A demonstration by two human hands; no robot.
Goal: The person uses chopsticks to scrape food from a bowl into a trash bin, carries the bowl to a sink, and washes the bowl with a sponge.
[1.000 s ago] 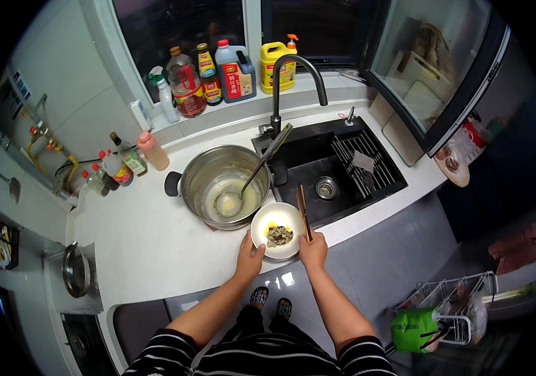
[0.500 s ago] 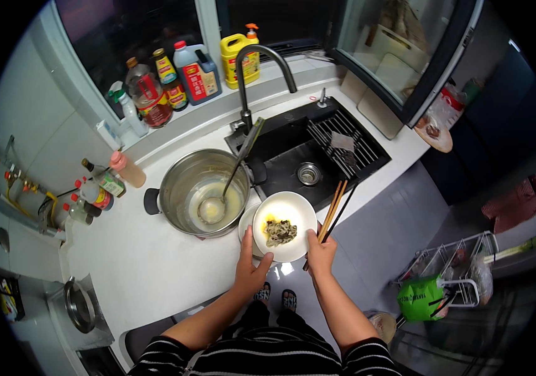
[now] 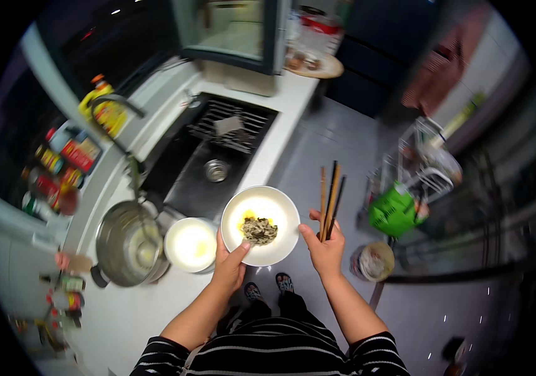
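Now off the counter: white bowl [image 3: 260, 224] in left hand [image 3: 230, 266], chopsticks [image 3: 329, 199] clamped in right hand [image 3: 324, 249]

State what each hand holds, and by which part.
Left hand holds the white bowl by its near rim; right hand grips the chopsticks at their lower ends.

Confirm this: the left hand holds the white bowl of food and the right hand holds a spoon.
Not quite. The head view shows the left hand holding the white bowl of food, but the right hand holds chopsticks, not a spoon.
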